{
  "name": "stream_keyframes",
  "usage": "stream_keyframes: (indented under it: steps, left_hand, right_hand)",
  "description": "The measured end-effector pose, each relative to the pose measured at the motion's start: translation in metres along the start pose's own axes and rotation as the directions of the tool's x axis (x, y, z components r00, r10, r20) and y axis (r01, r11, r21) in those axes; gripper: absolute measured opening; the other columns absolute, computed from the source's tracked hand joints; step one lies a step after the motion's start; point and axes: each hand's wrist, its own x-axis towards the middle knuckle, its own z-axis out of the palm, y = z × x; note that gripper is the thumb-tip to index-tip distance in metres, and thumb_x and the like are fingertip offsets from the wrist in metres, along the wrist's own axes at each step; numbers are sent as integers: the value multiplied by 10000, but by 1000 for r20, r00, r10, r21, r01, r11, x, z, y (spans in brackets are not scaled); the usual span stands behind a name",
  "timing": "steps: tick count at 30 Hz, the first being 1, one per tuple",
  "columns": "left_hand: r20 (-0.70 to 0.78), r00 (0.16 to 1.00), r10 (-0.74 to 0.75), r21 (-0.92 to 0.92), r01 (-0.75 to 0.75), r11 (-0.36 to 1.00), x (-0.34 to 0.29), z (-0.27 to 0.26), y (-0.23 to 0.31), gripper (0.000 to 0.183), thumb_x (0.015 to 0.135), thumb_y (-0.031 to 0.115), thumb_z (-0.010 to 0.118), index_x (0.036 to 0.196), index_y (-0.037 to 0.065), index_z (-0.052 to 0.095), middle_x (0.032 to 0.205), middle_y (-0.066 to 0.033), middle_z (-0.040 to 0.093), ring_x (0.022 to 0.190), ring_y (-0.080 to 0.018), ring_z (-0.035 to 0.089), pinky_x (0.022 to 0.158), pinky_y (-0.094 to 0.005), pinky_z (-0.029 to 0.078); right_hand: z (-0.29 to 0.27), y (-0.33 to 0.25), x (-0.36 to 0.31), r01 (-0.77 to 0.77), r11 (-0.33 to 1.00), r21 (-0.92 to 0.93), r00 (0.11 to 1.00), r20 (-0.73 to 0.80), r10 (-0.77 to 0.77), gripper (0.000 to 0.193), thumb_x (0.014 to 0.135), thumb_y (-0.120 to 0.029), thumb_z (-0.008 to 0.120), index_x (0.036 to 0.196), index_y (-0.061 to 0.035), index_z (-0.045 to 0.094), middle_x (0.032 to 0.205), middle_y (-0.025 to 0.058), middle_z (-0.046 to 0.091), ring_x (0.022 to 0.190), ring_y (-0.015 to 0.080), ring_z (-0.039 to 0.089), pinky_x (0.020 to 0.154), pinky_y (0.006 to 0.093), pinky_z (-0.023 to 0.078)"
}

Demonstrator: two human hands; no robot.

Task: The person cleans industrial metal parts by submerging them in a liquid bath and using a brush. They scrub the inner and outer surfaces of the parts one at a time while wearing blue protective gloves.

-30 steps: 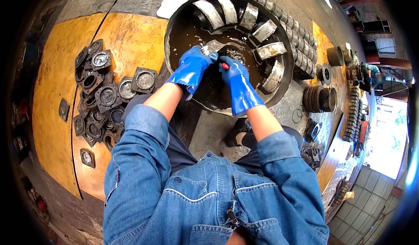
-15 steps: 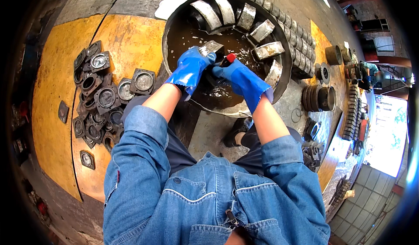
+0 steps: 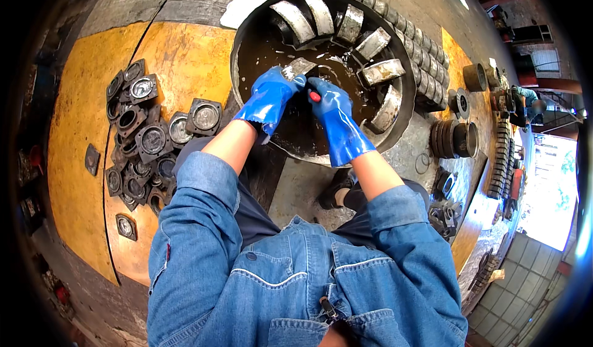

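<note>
My left hand (image 3: 275,93), in a long blue rubber glove, is closed round a metal part (image 3: 299,68) with a bright, curved face, over the brown liquid (image 3: 262,53) in a large round tub (image 3: 233,63). Close to its right, my right hand (image 3: 331,100), gloved the same way, is wrapped round a tool with a red handle (image 3: 314,97). Its working end is hidden by the glove and the dark part, so its kind does not show. Several curved metal pieces (image 3: 383,72) with silvery faces lean along the tub's far and right inner wall.
On a yellow board (image 3: 77,143) at left lies a heap of square metal flanges (image 3: 152,140) with round openings. Rows of stacked metal cylinders (image 3: 426,69) stand against the tub's right side. Metal rings (image 3: 464,139) stand farther right. A person (image 3: 525,106) is in the right background.
My right hand has turned and dropped slightly toward me; the red handle has moved down and left with it. My left hand stays nearly still on the metal part.
</note>
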Motion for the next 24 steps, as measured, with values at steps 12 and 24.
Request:
stream_keyframes:
  steps: [12, 24]
  left_hand:
    - [30, 999, 32, 42, -33, 999, -11, -10, 18, 688, 850, 597, 688, 1277, 58, 713, 1240, -247, 718, 1197, -415, 673, 1016, -459, 524]
    - [100, 993, -58, 52, 53, 997, -7, -15, 13, 792, 839, 606, 731, 1365, 19, 659, 1369, -249, 664, 1289, -409, 631, 1086, -447, 501]
  right_hand:
    - [32, 34, 10, -230, 958, 169, 955, 227, 189, 356, 931, -323, 743, 1257, -182, 752, 1113, 140, 774, 1017, 305, 739, 918, 399, 573]
    - [-16, -12, 13, -326, 931, 161, 870, 436, 229, 431, 847, -365, 781, 1166, -75, 755, 1091, 164, 772, 1033, 332, 732, 900, 407, 569]
